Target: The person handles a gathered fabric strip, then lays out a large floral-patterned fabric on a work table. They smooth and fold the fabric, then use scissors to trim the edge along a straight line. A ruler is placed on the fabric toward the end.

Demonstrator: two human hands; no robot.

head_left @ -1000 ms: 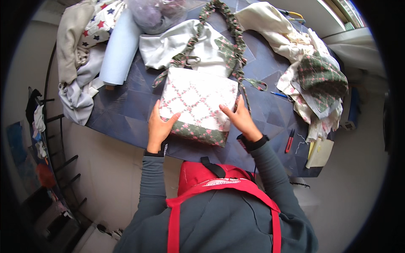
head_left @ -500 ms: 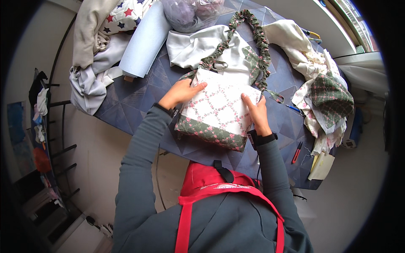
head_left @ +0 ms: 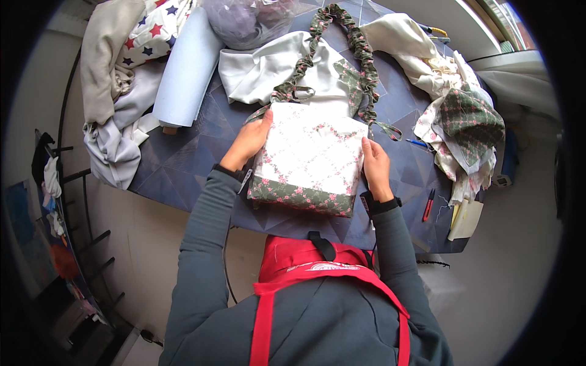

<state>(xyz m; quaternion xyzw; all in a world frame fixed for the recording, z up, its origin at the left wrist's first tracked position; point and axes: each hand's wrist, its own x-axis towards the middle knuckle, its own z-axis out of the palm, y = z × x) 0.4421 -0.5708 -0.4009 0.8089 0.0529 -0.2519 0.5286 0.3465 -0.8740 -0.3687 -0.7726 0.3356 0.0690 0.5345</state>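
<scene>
Between my two hands is a boxy fabric bag [head_left: 308, 152], white with a pink floral lattice and a dark green floral band along its near edge. My left hand [head_left: 249, 141] grips its left side, thumb along the edge and fingers partly hidden. On the opposite side my right hand [head_left: 377, 169] holds the edge, thumb toward the front. Just beyond the bag a gathered green floral strap [head_left: 370, 67] arches over the table; whether it joins the bag I cannot tell. Under the strap lies a white cloth [head_left: 262, 70] with a green floral patch.
A pale blue fabric roll [head_left: 186, 73] and heaped grey cloth [head_left: 113, 152] lie on the dark patterned table [head_left: 177, 161] at left. A bag of purplish stuff [head_left: 250, 21] sits at the back. Fabric scraps [head_left: 470, 125], a red cutter [head_left: 429, 205] and yellow paper [head_left: 467, 219] are at right.
My hands have shifted from the bag's front face to its side edges. The bag now sits squarer to me, less tilted. The whole view has moved slightly.
</scene>
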